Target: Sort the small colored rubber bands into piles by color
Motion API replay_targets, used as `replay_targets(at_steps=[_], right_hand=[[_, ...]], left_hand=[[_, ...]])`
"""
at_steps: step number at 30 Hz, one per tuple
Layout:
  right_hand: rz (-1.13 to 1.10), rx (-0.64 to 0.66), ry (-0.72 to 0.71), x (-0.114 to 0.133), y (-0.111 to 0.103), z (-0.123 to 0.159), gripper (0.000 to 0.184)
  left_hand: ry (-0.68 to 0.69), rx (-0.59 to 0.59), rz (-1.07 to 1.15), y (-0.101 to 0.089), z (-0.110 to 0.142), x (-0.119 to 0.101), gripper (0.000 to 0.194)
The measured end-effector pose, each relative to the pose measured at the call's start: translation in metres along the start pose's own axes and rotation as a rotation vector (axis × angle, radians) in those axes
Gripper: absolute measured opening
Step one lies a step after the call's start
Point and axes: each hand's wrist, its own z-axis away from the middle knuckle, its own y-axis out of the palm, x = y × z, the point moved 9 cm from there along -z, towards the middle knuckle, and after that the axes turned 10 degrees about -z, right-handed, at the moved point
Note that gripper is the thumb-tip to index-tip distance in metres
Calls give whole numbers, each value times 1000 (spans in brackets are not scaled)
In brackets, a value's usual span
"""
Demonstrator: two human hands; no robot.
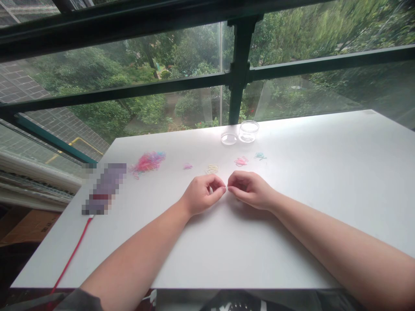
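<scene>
Over the middle of the white table, my left hand and my right hand meet almost fingertip to fingertip. Each is closed in a pinch, and whatever lies between the fingers is too small to make out. Just beyond them are small heaps of what look like rubber bands: a pale yellow heap, a pink heap, a teal heap and a few purple ones. Farther left lies a larger mixed heap, mostly pink and red with some blue.
A clear round jar stands near the table's far edge, with its clear lid beside it. On the left lies a blurred-out flat object with a red cable running off the near edge. Windows rise behind the table.
</scene>
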Motion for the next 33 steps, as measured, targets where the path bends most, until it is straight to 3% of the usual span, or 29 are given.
replay_targets(at_steps=[8,33], right_hand=[[19,-6,-10,1,-1,0,5],[-45,25,17,-2,3,0,6]], left_hand=[[8,-27,-2,-3,0,-3,15],[17,43,-23,4,0,-1,14]])
